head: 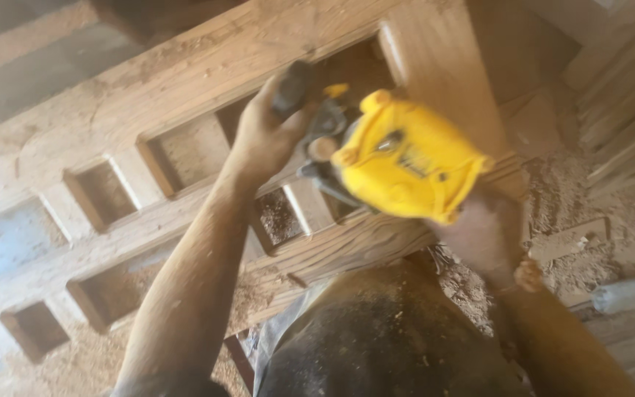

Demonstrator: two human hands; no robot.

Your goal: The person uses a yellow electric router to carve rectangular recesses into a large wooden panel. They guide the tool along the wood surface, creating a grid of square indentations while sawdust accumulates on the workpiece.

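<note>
A yellow hand-held power tool (406, 158) with black parts is raised over a wooden door frame (178, 95) that has several rectangular openings. My left hand (266, 132) is closed round the tool's black side handle at the top. My right hand (483, 231) grips the tool's body from below, largely hidden behind the yellow housing. Both forearms are dusted with sawdust. The picture is blurred by motion.
Sawdust (582, 191) covers the floor at the right and lower left. Wooden planks (626, 95) lean at the far right. A small clear bottle (622, 294) lies on the floor at the right. My dark, dusty clothing (384, 345) fills the lower centre.
</note>
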